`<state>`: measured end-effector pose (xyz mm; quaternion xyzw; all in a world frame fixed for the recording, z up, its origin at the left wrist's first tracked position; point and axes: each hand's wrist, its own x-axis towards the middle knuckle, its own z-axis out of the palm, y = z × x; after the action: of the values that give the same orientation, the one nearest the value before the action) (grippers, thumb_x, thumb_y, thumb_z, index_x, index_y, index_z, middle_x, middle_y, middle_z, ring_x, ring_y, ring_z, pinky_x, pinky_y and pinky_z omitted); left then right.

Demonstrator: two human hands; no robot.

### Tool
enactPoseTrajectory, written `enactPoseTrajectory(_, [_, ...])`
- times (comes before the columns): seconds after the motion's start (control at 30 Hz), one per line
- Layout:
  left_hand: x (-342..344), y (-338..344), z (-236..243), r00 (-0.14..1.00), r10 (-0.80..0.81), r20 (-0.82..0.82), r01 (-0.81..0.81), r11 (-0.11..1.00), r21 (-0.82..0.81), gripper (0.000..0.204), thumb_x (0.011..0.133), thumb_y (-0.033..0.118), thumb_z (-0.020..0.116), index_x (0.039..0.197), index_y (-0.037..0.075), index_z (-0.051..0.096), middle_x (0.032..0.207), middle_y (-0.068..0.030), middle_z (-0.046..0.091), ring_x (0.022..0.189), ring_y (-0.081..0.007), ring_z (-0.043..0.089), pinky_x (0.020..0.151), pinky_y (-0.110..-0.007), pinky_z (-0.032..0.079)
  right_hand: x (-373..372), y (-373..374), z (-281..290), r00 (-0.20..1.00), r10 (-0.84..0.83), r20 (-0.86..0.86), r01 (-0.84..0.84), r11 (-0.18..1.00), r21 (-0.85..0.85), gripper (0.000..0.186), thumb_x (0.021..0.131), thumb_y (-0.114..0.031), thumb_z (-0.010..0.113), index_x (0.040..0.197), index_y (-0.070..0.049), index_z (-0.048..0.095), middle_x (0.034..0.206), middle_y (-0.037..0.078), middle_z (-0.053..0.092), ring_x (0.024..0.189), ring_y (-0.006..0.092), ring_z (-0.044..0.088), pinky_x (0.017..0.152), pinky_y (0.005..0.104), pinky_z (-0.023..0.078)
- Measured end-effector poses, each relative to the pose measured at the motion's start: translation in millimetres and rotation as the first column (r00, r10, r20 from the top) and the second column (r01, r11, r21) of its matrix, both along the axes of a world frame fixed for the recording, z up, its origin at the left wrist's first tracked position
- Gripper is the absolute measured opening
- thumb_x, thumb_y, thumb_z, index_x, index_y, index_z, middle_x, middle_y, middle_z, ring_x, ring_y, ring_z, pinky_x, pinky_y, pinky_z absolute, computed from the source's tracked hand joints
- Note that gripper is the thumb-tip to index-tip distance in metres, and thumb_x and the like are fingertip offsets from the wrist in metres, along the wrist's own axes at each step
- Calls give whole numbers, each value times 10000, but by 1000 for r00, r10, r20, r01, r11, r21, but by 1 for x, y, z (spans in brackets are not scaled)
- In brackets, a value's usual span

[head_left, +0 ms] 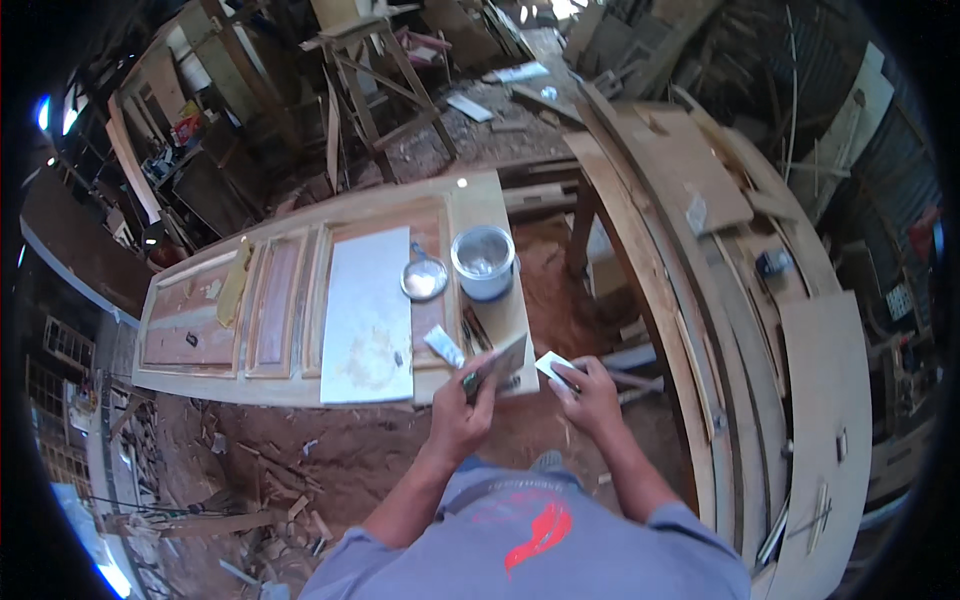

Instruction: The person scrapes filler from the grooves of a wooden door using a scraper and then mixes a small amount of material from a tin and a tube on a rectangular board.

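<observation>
My left hand is closed on a thin, flat greyish piece, tilted up over the near right corner of a wooden panelled door. My right hand is closed on a small white flat piece, just right of the other piece and apart from it. Beyond my hands stands an open metal tin. Left of it lies a round lid with pale paste in it. A white tube lies near my left hand. Slim dark tools lie below the tin.
A white board with pale smears lies across the door, and a yellowish cloth lies farther left. Long planks run along my right side. A wooden stool stands beyond the door. Wood scraps litter the earth floor.
</observation>
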<state>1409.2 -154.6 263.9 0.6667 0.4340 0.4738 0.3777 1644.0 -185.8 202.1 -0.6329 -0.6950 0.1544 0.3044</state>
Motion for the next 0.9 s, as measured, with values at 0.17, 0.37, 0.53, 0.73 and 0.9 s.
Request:
enactPoseTrajectory(0.17, [-28,21,-33,997,27,73,-19,994,-108,356,1038,56,624,1386,-17,638,1166,-188,774,1058,-204,744,936,-350,577,-48,21,24,964,117,-238,-45,956,289,339,913,-175,794,1249,-127,801,1068,171,708,985,354,707,846,419,574])
enactPoseTrajectory(0.37, [-88,93,-39,997,76,13,-72,982,-175,354,1029,77,642,1372,-11,636,1122,-175,773,1019,-215,745,908,-354,579,-54,53,-35,867,-299,-399,245,953,-181,234,1001,-177,748,1171,-19,773,939,120,756,987,253,750,875,411,583])
enactPoseTrajectory(0.53, [-128,158,-94,993,55,105,-20,952,-307,339,1047,130,612,1355,-11,618,1134,-213,758,1042,-278,753,922,-392,575,-56,137,-29,799,-468,-378,378,879,-290,174,983,-123,744,995,8,628,829,96,693,624,139,677,582,333,548])
enactPoseTrajectory(0.73, [-158,212,-136,978,-202,47,205,916,-344,370,1027,152,618,1358,-11,603,1188,-236,732,1093,-388,728,969,-432,558,-96,269,-15,856,-417,-304,365,906,-215,233,942,-143,760,1143,-30,795,895,117,784,797,178,724,756,340,559])
enactPoseTrajectory(0.9, [-170,232,-152,924,-381,10,351,841,-413,354,1024,180,622,1335,15,585,1115,-264,733,1054,-452,727,935,-486,555,-105,329,-45,926,-377,-26,363,908,-207,246,954,-192,722,1152,-69,801,1001,234,773,897,381,764,820,440,580])
